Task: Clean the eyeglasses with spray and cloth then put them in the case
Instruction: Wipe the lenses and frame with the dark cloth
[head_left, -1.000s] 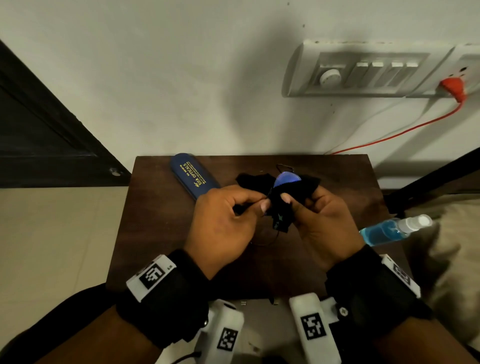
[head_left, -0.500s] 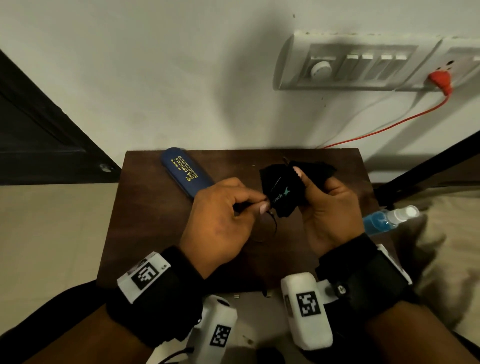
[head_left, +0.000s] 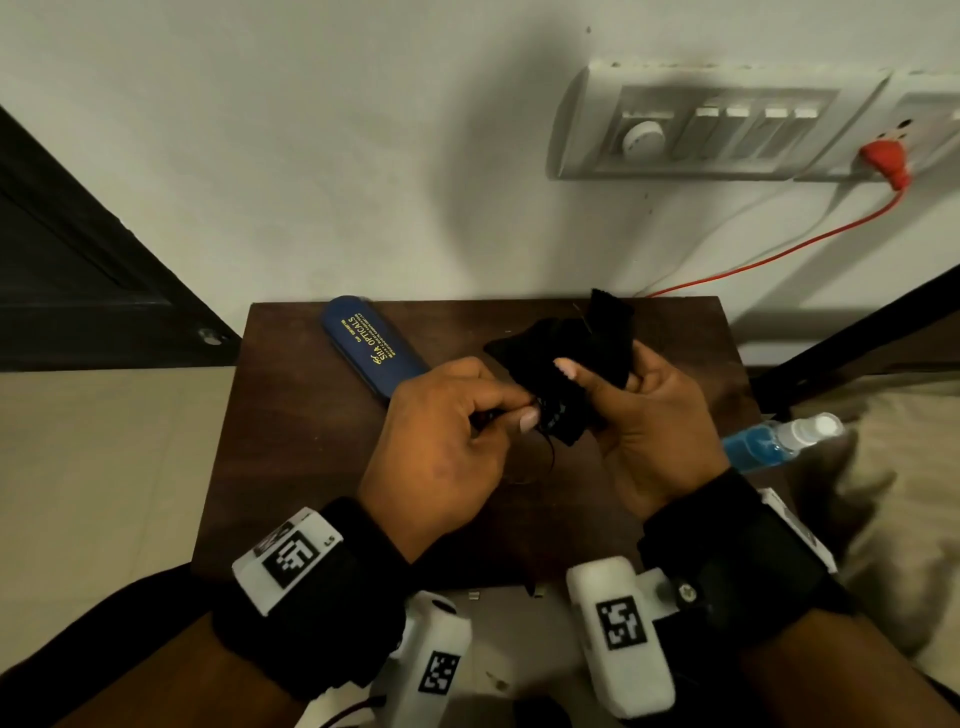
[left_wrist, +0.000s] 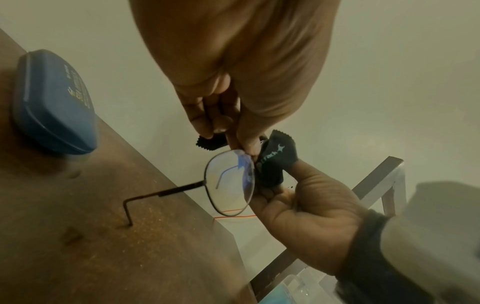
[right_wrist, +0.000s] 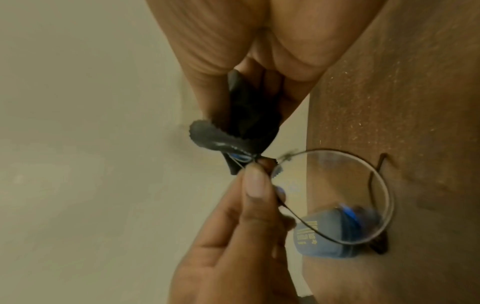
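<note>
Thin-rimmed eyeglasses (left_wrist: 228, 181) (right_wrist: 337, 195) hang above the brown table (head_left: 311, 467). My left hand (head_left: 498, 410) (left_wrist: 233, 135) pinches them near the bridge. A black cleaning cloth (head_left: 576, 358) (left_wrist: 275, 162) (right_wrist: 233, 131) is wrapped over the other lens, and my right hand (head_left: 608, 379) (right_wrist: 249, 98) pinches it there, thumb on top. One temple arm (left_wrist: 155, 195) points down with its tip at the tabletop. The closed blue case (head_left: 371, 351) (left_wrist: 52, 102) lies at the table's far left. The spray bottle (head_left: 779, 439) with blue liquid lies off the right edge.
A switchboard (head_left: 727, 130) with a red plug and cord (head_left: 779, 254) is on the wall behind. A dark door (head_left: 78, 260) stands at the left. A metal frame (left_wrist: 376, 185) and pale bedding (head_left: 893, 467) lie to the right.
The right hand has shifted the cloth up and to the right over the lens; the blue glint of bare lens seen a second ago is now covered. The left hand's pinch holds.
</note>
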